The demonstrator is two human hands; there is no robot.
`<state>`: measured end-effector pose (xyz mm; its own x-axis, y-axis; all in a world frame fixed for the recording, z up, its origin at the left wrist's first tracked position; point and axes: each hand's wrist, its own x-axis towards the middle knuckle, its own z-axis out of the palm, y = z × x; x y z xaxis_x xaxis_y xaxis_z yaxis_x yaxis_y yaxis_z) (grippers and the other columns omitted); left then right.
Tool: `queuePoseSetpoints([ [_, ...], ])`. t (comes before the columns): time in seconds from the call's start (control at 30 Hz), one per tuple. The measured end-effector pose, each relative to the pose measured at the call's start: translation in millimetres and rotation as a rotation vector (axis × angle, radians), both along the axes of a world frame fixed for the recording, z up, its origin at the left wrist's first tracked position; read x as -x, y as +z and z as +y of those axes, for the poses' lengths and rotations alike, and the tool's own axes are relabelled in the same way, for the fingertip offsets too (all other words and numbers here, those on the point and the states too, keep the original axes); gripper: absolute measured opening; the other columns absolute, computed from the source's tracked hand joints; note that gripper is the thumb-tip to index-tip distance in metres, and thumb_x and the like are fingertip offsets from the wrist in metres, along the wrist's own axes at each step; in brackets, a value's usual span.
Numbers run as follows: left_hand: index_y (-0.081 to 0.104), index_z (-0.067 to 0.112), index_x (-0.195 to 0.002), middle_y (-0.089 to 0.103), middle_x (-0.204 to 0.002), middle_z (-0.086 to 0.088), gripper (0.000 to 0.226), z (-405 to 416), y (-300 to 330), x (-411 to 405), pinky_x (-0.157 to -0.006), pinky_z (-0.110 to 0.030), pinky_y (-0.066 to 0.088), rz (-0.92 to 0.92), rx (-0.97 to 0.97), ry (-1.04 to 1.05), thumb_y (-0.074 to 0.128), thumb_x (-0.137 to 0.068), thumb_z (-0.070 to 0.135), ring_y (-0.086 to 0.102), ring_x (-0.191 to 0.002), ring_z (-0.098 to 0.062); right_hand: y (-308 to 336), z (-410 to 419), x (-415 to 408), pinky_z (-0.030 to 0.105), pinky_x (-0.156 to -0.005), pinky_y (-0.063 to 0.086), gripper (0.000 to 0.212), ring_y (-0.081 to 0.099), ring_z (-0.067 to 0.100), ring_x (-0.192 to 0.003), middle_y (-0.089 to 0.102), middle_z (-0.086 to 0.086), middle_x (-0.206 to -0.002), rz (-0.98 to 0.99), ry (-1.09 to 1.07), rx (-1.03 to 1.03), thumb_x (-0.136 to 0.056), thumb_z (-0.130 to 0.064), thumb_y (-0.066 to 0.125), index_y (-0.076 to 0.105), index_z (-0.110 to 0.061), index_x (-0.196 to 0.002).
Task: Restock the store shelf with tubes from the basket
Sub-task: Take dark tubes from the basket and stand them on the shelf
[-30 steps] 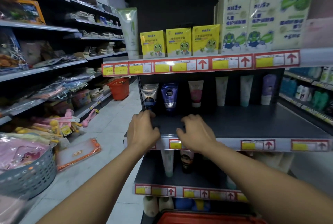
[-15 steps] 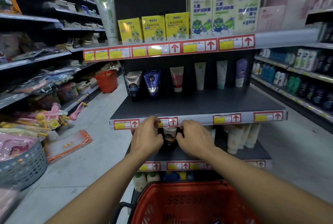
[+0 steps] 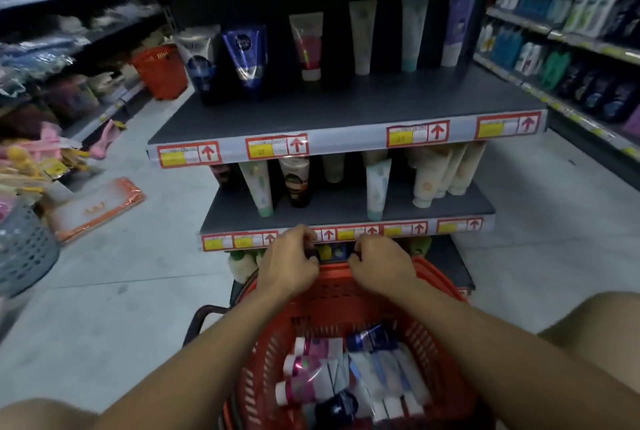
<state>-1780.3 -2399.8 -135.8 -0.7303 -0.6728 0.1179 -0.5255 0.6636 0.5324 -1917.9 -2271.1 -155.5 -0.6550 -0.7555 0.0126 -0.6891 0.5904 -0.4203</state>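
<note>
A: What are the fingers doing?

B: On both hands they're curled. The left hand (image 3: pixel 289 261) and right hand (image 3: pixel 381 265) sit knuckles-up over the basket's (image 3: pixel 446 298) far rim, just below the lower shelf's (image 3: pixel 346 211) label strip. Whether they pinch something small and dark between them or hold nothing, I cannot tell; the fingertips are hidden.

A: And what's different from a second ago?

B: A second ago both hands were up at the front edge of the upper shelf (image 3: pixel 346 107). They've dropped past that and the lower edge, and the view has tipped down, so the basket now fills the bottom of the frame.

A: The tubes?

B: The tubes (image 3: pixel 349 374) lie loose in the basket's bottom, well behind the hands. More stand on both shelves, with wide bare space on the upper one.

A: So?

B: Probably a reach for the next tube.
</note>
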Motion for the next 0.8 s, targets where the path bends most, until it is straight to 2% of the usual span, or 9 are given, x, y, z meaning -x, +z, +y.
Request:
queuePoseSetpoints([
  [0.2,0.060,0.034,-0.105,0.069,-0.096,0.011,0.033,8.5,-67.3,-3.8,-0.078,-0.037,0.057,-0.167,-0.154,-0.035,0.069,-0.079,0.015,0.068,-0.091,-0.018,-66.6,19.7,6.4,0.034,-0.077,0.053,0.030,0.067,0.032,-0.097,0.069,0.012,-0.106,-0.146,-0.040,-0.218,-0.093,-0.039,0.053,0.065,-0.012,-0.098],
  [0.33,0.063,0.031,-0.103,0.068,-0.091,0.013,0.031,7.8,-111.5,-7.8,-0.078,-0.032,0.056,-0.269,-0.305,-0.037,0.069,-0.081,0.009,0.068,-0.089,-0.014,-107.1,25.6,7.3,0.035,-0.081,0.053,0.032,0.067,0.035,-0.102,0.070,0.015,-0.111,-0.245,-0.056,-0.361,-0.093,-0.034,0.054,0.066,-0.009,-0.108],
  [0.47,0.063,0.033,-0.092,0.071,-0.086,0.013,0.030,6.2,-155.4,-11.6,-0.079,-0.034,0.059,-0.362,-0.436,-0.014,0.063,-0.079,0.006,0.069,-0.085,-0.012,-147.2,27.9,6.3,0.034,-0.075,0.050,0.027,0.068,0.035,-0.098,0.071,0.016,-0.107,-0.336,-0.074,-0.448,-0.091,-0.031,0.055,0.066,-0.010,-0.104],
  [0.57,0.063,0.031,-0.087,0.074,-0.090,0.010,0.021,8.8,-187.8,-13.9,-0.079,-0.034,0.059,-0.431,-0.484,-0.021,0.062,-0.081,0.010,0.070,-0.086,-0.014,-183.7,29.5,5.3,0.033,-0.068,0.049,0.031,0.068,0.032,-0.087,0.070,0.015,-0.097,-0.429,-0.096,-0.476,-0.098,-0.041,0.053,0.062,-0.012,-0.092],
  [0.6,0.064,0.028,-0.089,0.074,-0.095,0.006,0.016,11.0,-198.9,-14.8,-0.079,-0.033,0.058,-0.468,-0.495,-0.033,0.063,-0.084,0.013,0.069,-0.088,-0.015,-194.0,30.1,4.2,0.034,-0.067,0.051,0.035,0.066,0.030,-0.082,0.070,0.014,-0.092,-0.467,-0.102,-0.492,-0.100,-0.043,0.052,0.063,-0.010,-0.093],
  [0.67,0.067,0.022,-0.099,0.073,-0.104,-0.002,0.010,15.1,-220.2,-16.9,-0.078,-0.031,0.055,-0.553,-0.529,-0.078,0.062,-0.091,0.019,0.069,-0.096,-0.021,-213.8,30.7,1.7,0.037,-0.067,0.054,0.027,0.063,0.027,-0.075,0.068,0.012,-0.089,-0.537,-0.090,-0.515,-0.100,-0.034,0.053,0.062,-0.009,-0.101],
  [0.73,0.070,0.018,-0.108,0.073,-0.111,-0.005,0.019,20.0,-242.3,-19.0,-0.079,-0.028,0.053,-0.653,-0.553,-0.178,0.062,-0.091,0.017,0.068,-0.105,-0.024,-227.8,30.3,-0.9,0.037,-0.067,0.055,0.022,0.062,0.026,-0.076,0.065,0.008,-0.090,-0.607,-0.095,-0.523,-0.097,-0.024,0.058,0.057,-0.008,-0.112],
  [0.8,0.071,0.019,-0.116,0.071,-0.120,-0.003,0.029,26.0,-266.1,-20.1,-0.086,-0.028,0.054,-0.710,-0.605,-0.251,0.065,-0.089,0.012,0.067,-0.111,-0.022,-239.7,27.8,-4.0,0.033,-0.065,0.049,0.026,0.061,0.026,-0.080,0.059,0.005,-0.090,-0.652,-0.099,-0.531,-0.096,-0.024,0.060,0.054,-0.010,-0.117],
])
